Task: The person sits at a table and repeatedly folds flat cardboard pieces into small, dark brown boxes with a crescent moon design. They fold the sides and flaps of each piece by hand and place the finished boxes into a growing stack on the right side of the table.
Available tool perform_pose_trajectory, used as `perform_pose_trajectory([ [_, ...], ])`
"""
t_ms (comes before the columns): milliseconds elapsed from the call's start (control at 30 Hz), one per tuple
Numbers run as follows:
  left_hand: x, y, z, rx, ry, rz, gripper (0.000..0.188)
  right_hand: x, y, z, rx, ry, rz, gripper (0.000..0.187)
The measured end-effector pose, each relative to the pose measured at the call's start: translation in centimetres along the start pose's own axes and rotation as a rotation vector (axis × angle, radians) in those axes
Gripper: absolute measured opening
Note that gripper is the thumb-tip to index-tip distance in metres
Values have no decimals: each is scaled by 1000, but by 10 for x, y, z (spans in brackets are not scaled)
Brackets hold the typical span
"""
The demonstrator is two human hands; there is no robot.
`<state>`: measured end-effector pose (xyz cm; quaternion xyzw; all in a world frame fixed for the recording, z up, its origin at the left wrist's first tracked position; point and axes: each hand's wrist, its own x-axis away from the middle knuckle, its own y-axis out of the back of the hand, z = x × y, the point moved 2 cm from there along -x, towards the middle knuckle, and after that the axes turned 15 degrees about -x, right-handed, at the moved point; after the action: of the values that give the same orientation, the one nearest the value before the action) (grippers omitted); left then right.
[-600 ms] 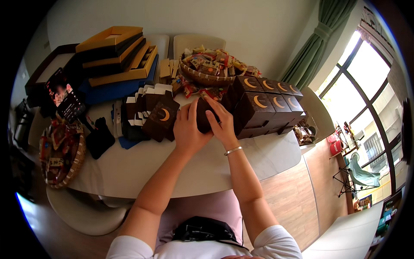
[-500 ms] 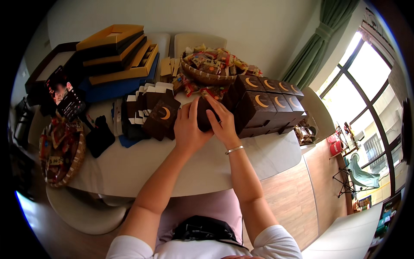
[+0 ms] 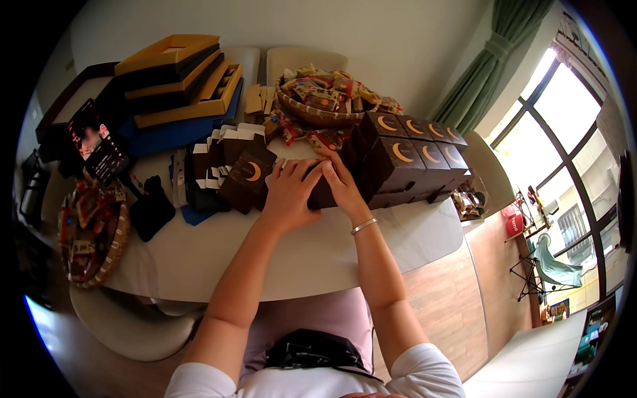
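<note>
Between my hands a small dark brown box [image 3: 322, 196] stands on the white table, mostly hidden by my fingers. My left hand [image 3: 289, 191] curves around its left side, with the fingers over the top edge. From the right, my right hand [image 3: 342, 186] grips the same box, its thumb and fingertips on the top. Just left of my hands lean flat brown cartons [image 3: 247, 178] with a gold crescent and white inner flaps. Close on the right rises a stack of finished brown boxes [image 3: 406, 162] with crescents on their lids.
A woven basket [image 3: 325, 118] of wrapped snacks stands behind the boxes; another basket [image 3: 93, 232] sits at the left edge. Black and gold trays [image 3: 176, 83] are piled at the back left, near a lit phone [image 3: 99, 142] and a black cloth pouch [image 3: 152, 209].
My fingers have closed over the top of the box, both thumbs shifting. Less of the brown box shows between my hands. The stack and cartons stay put.
</note>
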<state>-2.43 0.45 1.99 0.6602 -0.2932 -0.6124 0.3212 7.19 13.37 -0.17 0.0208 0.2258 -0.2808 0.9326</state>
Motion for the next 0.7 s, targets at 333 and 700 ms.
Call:
perform_pose_trajectory([
  [333,0,9,7,41,388,-642,105,-1,-7,10,-425,106,-382,40],
  [700,-2,-19,6,1393,675,39,61,1,-8,18,-363,125,-300,39],
])
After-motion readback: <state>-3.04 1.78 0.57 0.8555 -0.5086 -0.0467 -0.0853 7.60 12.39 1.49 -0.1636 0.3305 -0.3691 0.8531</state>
